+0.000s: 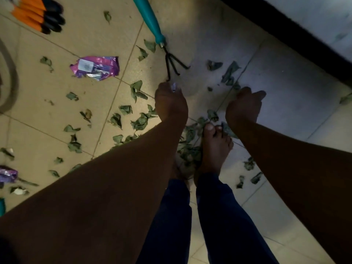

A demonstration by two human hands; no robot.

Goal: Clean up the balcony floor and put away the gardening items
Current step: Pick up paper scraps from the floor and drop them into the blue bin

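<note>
1. Head view, hands. The left hand (170,102) reaches down with fingers curled; a small pale scrap shows at its fingertips, which appear to pinch it, just below the tines of the hand rake (159,38). The right hand (242,108) hangs loosely curled above the tiles and holds nothing visible.

2. Head view, task items. The hand rake, with a teal handle and three dark tines, lies on the balcony floor (285,88) ahead of the hands. The orange-and-black gardening gloves (40,15) lie at upper left, well apart from the hands. Dry leaves (140,121) are scattered across the tiles and heaped around the bare foot (215,147).

3. Head view, hazards (judgement). The tines point toward the left hand, so a careless reach could scratch the fingers. Standing barefoot among the leaves risks treading on hidden debris or scattering the heap. The dim light on the right side could leave dark leaves overlooked.

4. Head view, counts. One hand rake; gloves appear to be one pair, partly cropped; two purple wrappers, one (95,67) in the middle left and another (7,175) at the left edge; a teal item (1,206) at the left edge, too cropped to identify; leaves, several dozen, too many and overlapped to count exactly.
</note>
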